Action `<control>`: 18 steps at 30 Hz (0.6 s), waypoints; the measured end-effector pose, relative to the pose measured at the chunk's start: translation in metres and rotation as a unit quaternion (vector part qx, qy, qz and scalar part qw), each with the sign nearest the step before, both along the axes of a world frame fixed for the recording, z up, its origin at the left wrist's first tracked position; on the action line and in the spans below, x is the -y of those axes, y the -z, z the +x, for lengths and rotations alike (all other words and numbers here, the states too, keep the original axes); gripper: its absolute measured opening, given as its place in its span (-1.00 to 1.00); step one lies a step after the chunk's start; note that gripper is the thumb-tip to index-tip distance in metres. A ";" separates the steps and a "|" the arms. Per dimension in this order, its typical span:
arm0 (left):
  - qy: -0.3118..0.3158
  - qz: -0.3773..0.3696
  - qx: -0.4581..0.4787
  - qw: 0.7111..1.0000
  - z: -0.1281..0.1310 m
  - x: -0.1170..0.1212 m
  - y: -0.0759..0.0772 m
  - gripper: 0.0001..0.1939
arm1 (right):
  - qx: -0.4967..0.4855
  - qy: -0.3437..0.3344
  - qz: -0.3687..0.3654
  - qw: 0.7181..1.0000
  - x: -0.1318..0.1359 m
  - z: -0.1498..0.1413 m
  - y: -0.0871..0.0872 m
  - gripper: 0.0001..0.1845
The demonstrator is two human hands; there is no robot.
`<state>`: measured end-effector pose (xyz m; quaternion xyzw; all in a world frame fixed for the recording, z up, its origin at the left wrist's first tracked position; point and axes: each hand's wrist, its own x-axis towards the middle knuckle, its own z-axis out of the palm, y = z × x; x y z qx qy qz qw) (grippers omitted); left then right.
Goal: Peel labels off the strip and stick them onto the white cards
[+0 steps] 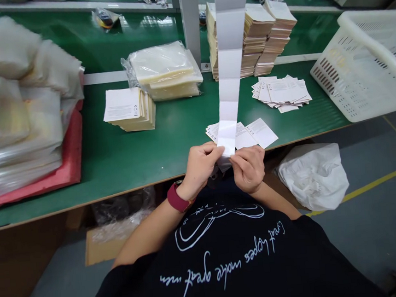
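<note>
A long white paper strip [227, 76] with crosswise fold creases stretches from my hands up past the top of the view. My left hand [202, 164] pinches its near end at the left edge, thumb on top. On the other side my right hand [250, 167] is closed on the right edge of the same strip. Both hands are just off the front edge of the green table, close to my body. Just beyond them, several printed white cards [261, 132] lie fanned out, partly covered by the strip.
Left of the strip are a card stack [123, 105] and a plastic-wrapped bundle [163, 70]. Tall paper stacks [261, 36] and a loose card pile [285, 90] are at right, beside a white basket [367, 69]. Bagged packets [16, 99] fill a red tray [72, 155] far left.
</note>
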<state>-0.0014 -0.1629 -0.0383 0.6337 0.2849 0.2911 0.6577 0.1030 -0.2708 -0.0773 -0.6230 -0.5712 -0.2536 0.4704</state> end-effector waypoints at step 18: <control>0.058 0.665 -0.031 0.744 0.004 0.009 0.027 -0.60 | -0.257 0.047 -0.182 0.948 0.000 0.082 -0.008 -0.86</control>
